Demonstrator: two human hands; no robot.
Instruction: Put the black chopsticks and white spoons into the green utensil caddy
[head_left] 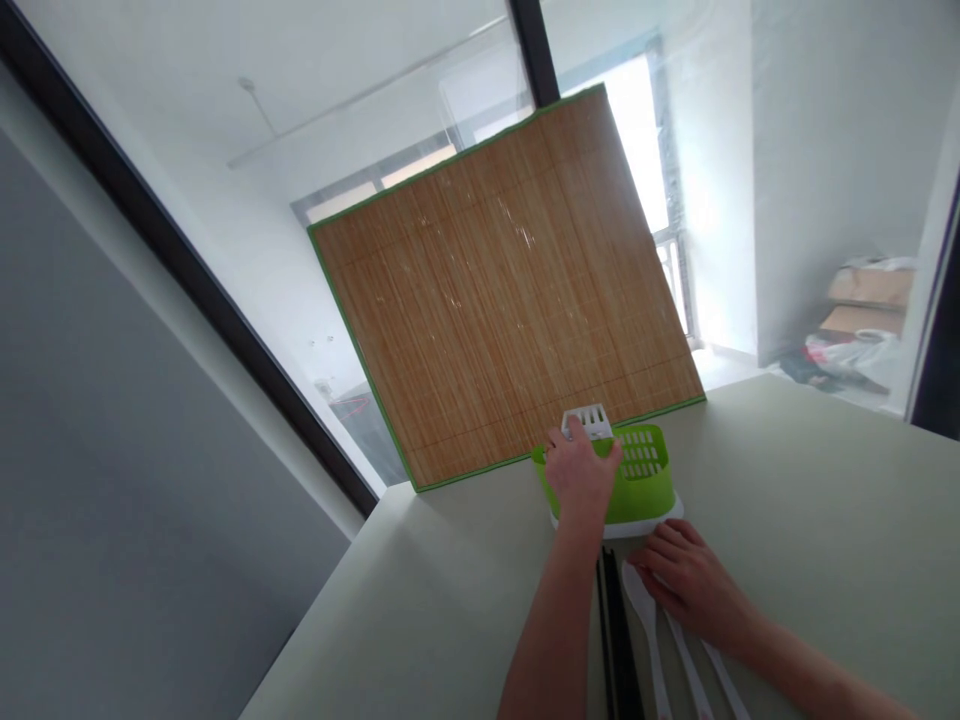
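A green basket [643, 495] with slotted walls stands on a white base tray [651, 527]. A white slotted piece [592, 420] sticks up at its back left. My left hand [581, 475] reaches over the basket's near wall, fingers closed on the white piece and thumb out to the right. My right hand [694, 580] lies low in front of the basket, fingers loosely stretched over the upper ends of white utensils. Under its fingertips is the edge of a white spoon [637, 590]. Two more white handles [686, 655] run out beneath the palm; their heads are hidden.
Left of the spoon lie long black sticks [619, 640], probably chopsticks. A bamboo mat [502, 300] with green edging leans against the glass behind the pale table [450, 600]. A grey panel [150, 450] and dark frame bound the left. Cardboard [870, 285] lies beyond the glass.
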